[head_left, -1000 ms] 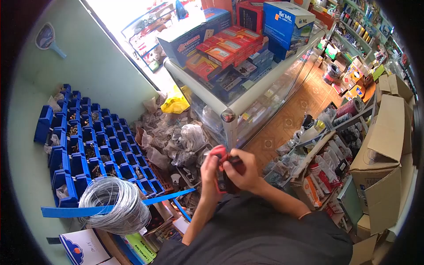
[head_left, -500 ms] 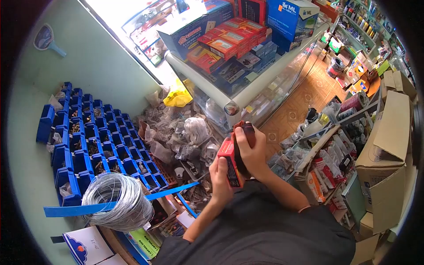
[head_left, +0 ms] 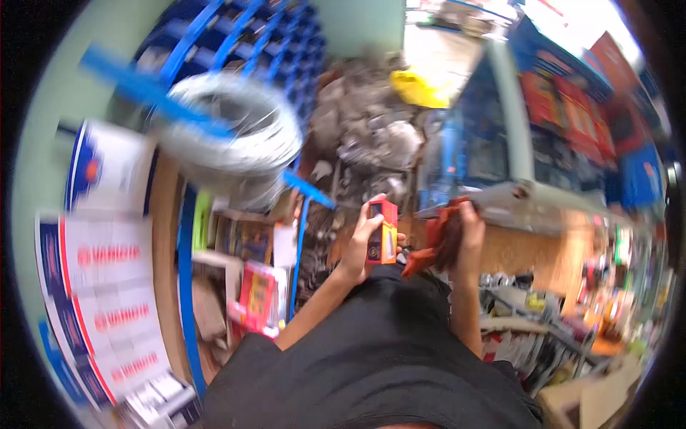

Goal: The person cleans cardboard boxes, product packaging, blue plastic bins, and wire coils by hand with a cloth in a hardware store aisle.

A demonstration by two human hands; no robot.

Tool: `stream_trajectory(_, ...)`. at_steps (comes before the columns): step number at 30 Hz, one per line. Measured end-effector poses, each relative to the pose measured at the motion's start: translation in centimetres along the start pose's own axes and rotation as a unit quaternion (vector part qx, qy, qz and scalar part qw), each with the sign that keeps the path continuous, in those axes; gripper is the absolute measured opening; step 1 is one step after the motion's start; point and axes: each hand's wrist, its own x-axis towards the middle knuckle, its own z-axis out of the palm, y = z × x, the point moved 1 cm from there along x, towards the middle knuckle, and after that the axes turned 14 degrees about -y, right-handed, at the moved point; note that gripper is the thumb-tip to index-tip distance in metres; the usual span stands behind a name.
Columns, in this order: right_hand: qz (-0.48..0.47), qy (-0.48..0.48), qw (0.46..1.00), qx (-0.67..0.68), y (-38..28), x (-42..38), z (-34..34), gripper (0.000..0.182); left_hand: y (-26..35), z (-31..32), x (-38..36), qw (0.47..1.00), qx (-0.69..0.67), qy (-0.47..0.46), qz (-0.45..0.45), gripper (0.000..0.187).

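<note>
The frame is blurred by motion. Nearest, the person's dark shirt [head_left: 386, 357] fills the bottom. Above it the left hand [head_left: 361, 243] holds a small red and yellow box [head_left: 382, 232] upright, fingers wrapped around its left side and thumb on its front. Just to the right, apart from the box, the right hand [head_left: 468, 229] grips a dark red pouch-like piece [head_left: 436, 239], fingers closed over its top edge. Left of the arms stand shelves with a red packet [head_left: 257, 297] and white printed cartons [head_left: 107, 286]. Farther off, a coil of grey wire [head_left: 236, 136] rests against blue storage bins [head_left: 236, 28], and the glass counter [head_left: 514, 143] runs along the right.
</note>
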Motion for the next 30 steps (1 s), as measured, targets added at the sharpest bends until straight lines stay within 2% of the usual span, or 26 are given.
stream_trajectory(2,0.009,-0.011,1.000,-0.008,0.5,1.8,-0.2,0.036,-1.1,-3.7,-2.7,0.999,-0.010,0.039,0.015,0.054)
stream_trajectory(6,0.040,-0.055,0.997,-0.021,2.1,5.6,0.1,0.034,-2.2,-7.2,-9.1,0.972,0.067,0.212,0.081,0.058)
stream_trajectory(7,0.049,-0.063,0.997,-0.025,2.4,6.2,0.5,0.034,-2.5,-7.4,-10.7,0.948,0.106,0.273,0.124,0.051)
stream_trajectory(9,0.073,-0.103,0.991,-0.051,4.0,7.2,1.2,0.032,-5.4,-11.9,-13.8,0.844,0.347,0.385,0.140,0.046)
stream_trajectory(11,0.100,-0.143,0.981,-0.088,4.6,7.6,2.4,0.032,-5.0,-11.9,-16.6,0.855,0.198,0.461,0.131,0.045)
stream_trajectory(12,0.094,-0.196,0.971,-0.102,5.5,7.9,2.6,0.032,-6.7,-14.8,-18.0,0.817,0.239,0.510,0.125,0.045)
stream_trajectory(13,0.128,-0.217,0.960,-0.125,6.2,8.2,2.8,0.032,-5.5,-14.2,-19.2,0.789,0.274,0.532,0.140,0.049)
stream_trajectory(15,0.130,-0.251,0.945,-0.163,7.8,8.9,3.4,0.028,-7.4,-19.9,-22.5,0.653,0.433,0.617,0.066,0.055)
stream_trajectory(17,0.138,-0.292,0.931,-0.171,7.9,8.1,5.4,0.030,-4.5,-19.9,-24.9,0.595,0.427,0.679,-0.057,0.061)
stream_trajectory(19,0.121,-0.330,0.908,-0.228,8.6,8.4,5.6,0.031,-4.8,-24.0,-27.2,0.480,0.472,0.735,-0.086,0.061)
stream_trajectory(21,0.124,-0.329,0.903,-0.247,7.5,7.0,7.3,0.033,-3.8,-26.2,-29.4,0.518,0.460,0.715,-0.095,0.054)
stream_trajectory(22,0.113,-0.334,0.899,-0.257,8.0,7.2,6.9,0.033,-5.9,-31.5,-31.1,0.516,0.474,0.709,-0.082,0.050)
stream_trajectory(25,0.101,-0.334,0.896,-0.276,8.4,7.1,6.0,0.033,-5.3,-31.7,-31.4,0.429,0.570,0.679,-0.172,0.050)
stream_trajectory(30,0.092,-0.303,0.900,-0.299,8.3,6.5,3.9,0.035,-5.5,-31.2,-30.8,0.415,0.529,0.685,-0.280,0.062)
